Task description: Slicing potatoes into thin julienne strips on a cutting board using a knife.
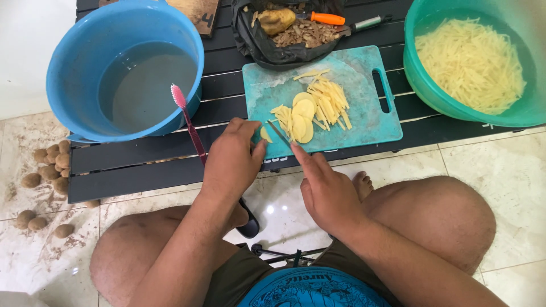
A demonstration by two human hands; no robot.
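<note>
Nearest me, my right hand (pixel 327 190) is closed round the handle of a thin-bladed kitchen knife (pixel 278 134), forefinger laid along its back, the blade resting on the near left part of the teal plastic cutting board (pixel 364 116). My left hand (pixel 232 159) sits just left of it, fingertips pinching a pale yellow potato slice (pixel 265 135) at the board's near edge.

I judge the cutting well along. On the board lie a few round slices (pixel 303 113), still whole, and beside them a small heap of cut strips (pixel 329 101). Farther right, the green plastic basin (pixel 432 85) already holds a large mound of strips.

What is left: muddy unpeeled potatoes (pixel 48 165) on the floor at left, and one peeled potato (pixel 276 20) in the black bag of peelings (pixel 253 40) beyond the board. The blue basin of water (pixel 74 68) stands far left, a pink toothbrush (pixel 187 122) leaning on it.
</note>
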